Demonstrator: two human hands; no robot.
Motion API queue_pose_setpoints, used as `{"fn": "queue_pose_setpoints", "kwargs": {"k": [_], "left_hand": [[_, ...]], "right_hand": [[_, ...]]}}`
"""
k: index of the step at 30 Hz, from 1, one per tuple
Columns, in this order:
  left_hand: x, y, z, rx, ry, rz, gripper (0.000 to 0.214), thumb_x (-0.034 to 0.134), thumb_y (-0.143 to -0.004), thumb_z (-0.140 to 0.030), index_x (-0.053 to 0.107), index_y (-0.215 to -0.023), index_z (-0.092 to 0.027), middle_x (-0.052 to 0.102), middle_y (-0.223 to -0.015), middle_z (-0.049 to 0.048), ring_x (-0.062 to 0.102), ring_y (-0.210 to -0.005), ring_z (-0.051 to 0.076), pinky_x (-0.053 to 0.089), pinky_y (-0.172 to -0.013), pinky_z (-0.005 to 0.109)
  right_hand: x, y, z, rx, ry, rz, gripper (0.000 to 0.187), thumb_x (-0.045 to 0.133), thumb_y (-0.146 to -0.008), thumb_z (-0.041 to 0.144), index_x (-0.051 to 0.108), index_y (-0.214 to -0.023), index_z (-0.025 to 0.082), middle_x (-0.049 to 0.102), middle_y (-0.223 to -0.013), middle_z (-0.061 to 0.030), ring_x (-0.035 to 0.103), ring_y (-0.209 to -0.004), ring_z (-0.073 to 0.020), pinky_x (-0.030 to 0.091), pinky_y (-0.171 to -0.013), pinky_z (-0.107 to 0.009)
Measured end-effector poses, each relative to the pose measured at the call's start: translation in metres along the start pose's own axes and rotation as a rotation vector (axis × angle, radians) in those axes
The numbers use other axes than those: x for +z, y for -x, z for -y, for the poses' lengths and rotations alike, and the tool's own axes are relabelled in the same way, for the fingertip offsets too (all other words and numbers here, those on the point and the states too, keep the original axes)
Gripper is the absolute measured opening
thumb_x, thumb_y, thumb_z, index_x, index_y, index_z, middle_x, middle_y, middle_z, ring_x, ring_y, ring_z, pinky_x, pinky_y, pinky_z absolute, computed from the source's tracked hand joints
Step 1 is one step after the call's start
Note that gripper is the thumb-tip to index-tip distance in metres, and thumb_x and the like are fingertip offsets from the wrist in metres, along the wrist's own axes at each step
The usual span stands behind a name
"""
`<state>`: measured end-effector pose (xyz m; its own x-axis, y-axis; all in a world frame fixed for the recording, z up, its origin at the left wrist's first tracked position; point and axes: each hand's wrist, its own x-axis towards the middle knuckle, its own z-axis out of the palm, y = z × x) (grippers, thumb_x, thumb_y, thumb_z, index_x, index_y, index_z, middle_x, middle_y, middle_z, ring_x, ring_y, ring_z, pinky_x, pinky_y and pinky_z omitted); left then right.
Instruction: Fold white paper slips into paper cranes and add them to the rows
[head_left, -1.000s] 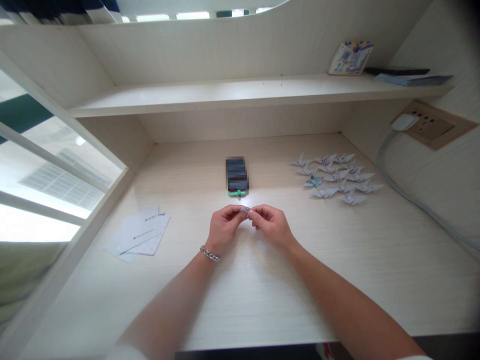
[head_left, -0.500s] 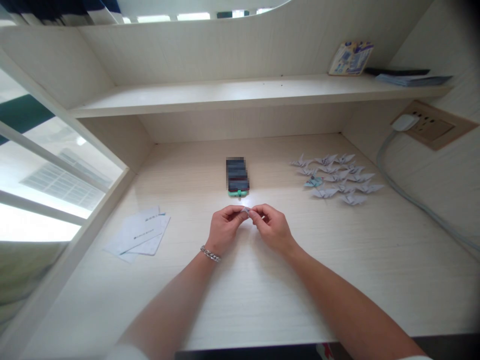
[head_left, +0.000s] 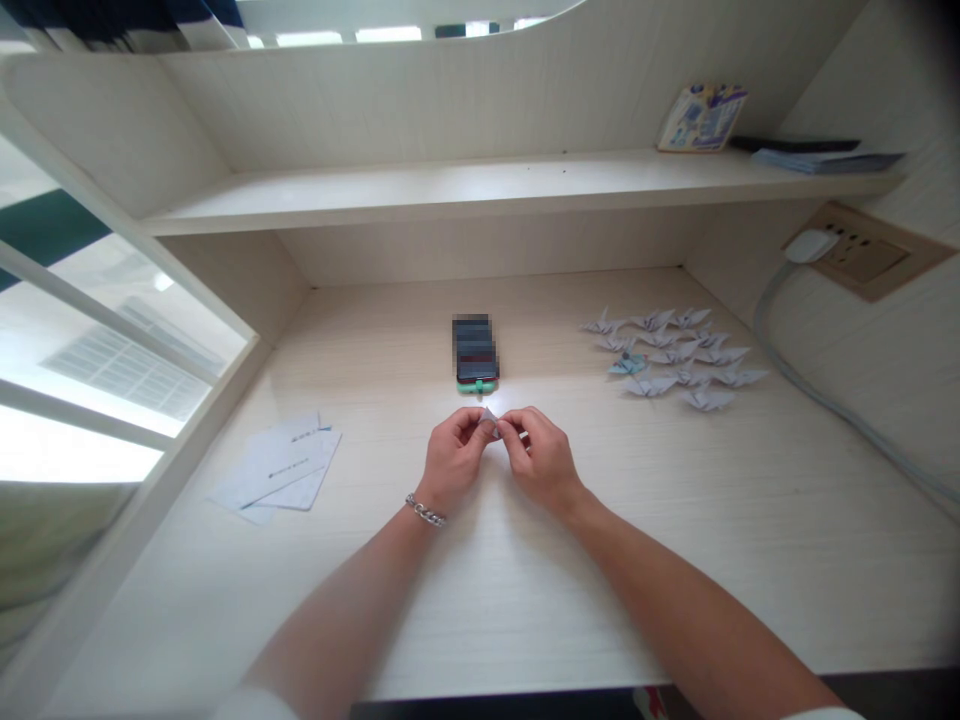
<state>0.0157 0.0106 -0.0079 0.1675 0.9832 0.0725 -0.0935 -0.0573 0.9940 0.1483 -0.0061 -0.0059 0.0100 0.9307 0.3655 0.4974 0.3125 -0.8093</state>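
The left hand (head_left: 454, 462) and right hand (head_left: 541, 462) hide most of a folded paper scrap (head_left: 490, 416); at twelve o'clock, a phone (head_left: 475, 350) is blurred; at eight o'clock, print on paper cards (head_left: 274, 462) is too small to read.

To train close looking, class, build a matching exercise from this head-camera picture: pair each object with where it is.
Objects
1. Silver chain bracelet
2. Small folded paper piece
3. Cluster of pale paper origami cranes
4. White plastic plug

Places
A. In the beige wall socket panel
B. Around the left wrist
C. On the pale wood-grain desk
D. Pinched between the left hand and right hand

Pairs: 1-B, 2-D, 3-C, 4-A
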Motion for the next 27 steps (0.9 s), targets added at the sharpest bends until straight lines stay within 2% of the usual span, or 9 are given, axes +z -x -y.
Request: {"fn": "queue_pose_setpoints", "kwargs": {"k": [7, 13, 18, 23, 27], "left_hand": [[0.0003, -0.0015, 0.0031, -0.12, 0.101, 0.028, 0.021, 0.056, -0.078, -0.034, 0.057, -0.083, -0.014, 0.06, -0.081, 0.0034, 0.058, -0.078, 0.014, 0.052, -0.072, 0.029], [0.0001, -0.003, 0.0055, -0.138, 0.027, 0.013, 0.024, 0.058, -0.076, -0.037, 0.058, -0.082, -0.014, 0.058, -0.078, 0.0022, 0.056, -0.072, 0.012, 0.052, -0.063, 0.024], [-0.0007, -0.0031, 0.008, -0.13, 0.035, 0.049, 0.024, 0.059, -0.076, -0.036, 0.06, -0.084, -0.013, 0.059, -0.08, 0.0032, 0.056, -0.072, 0.012, 0.05, -0.067, 0.025], [-0.0017, -0.0033, 0.0072, -0.113, 0.002, 0.043, 0.026, 0.061, -0.075, -0.035, 0.061, -0.087, -0.012, 0.061, -0.081, 0.0049, 0.057, -0.068, 0.012, 0.049, -0.064, 0.025], [-0.0006, -0.0028, 0.0049, -0.135, 0.033, -0.014, 0.03, 0.065, -0.071, -0.033, 0.059, -0.093, -0.013, 0.062, -0.079, 0.0046, 0.058, -0.065, 0.012, 0.051, -0.062, 0.026]], "right_hand": [[-0.0021, -0.0038, -0.0053, 0.185, -0.193, 0.071, 0.022, 0.042, -0.087, 0.034, 0.058, -0.084, 0.018, 0.062, -0.077, -0.0032, 0.057, -0.067, -0.0149, 0.044, -0.061, -0.026], [-0.0026, -0.0037, -0.002, 0.135, -0.131, 0.096, 0.019, 0.048, -0.083, 0.033, 0.06, -0.082, 0.018, 0.063, -0.081, -0.0032, 0.057, -0.071, -0.015, 0.043, -0.065, -0.026], [-0.0047, -0.005, -0.0019, 0.148, -0.1, 0.103, 0.017, 0.047, -0.082, 0.028, 0.06, -0.078, 0.018, 0.062, -0.075, -0.002, 0.056, -0.068, -0.0141, 0.042, -0.064, -0.025], [-0.0044, -0.0054, -0.0047, 0.216, -0.198, 0.123, 0.017, 0.048, -0.082, 0.03, 0.057, -0.076, 0.018, 0.061, -0.072, -0.0007, 0.056, -0.066, -0.0136, 0.042, -0.062, -0.025], [-0.0026, -0.0059, -0.0096, 0.279, -0.248, 0.172, 0.02, 0.047, -0.082, 0.033, 0.057, -0.076, 0.018, 0.06, -0.068, -0.0002, 0.055, -0.062, -0.0134, 0.041, -0.058, -0.024]]}}
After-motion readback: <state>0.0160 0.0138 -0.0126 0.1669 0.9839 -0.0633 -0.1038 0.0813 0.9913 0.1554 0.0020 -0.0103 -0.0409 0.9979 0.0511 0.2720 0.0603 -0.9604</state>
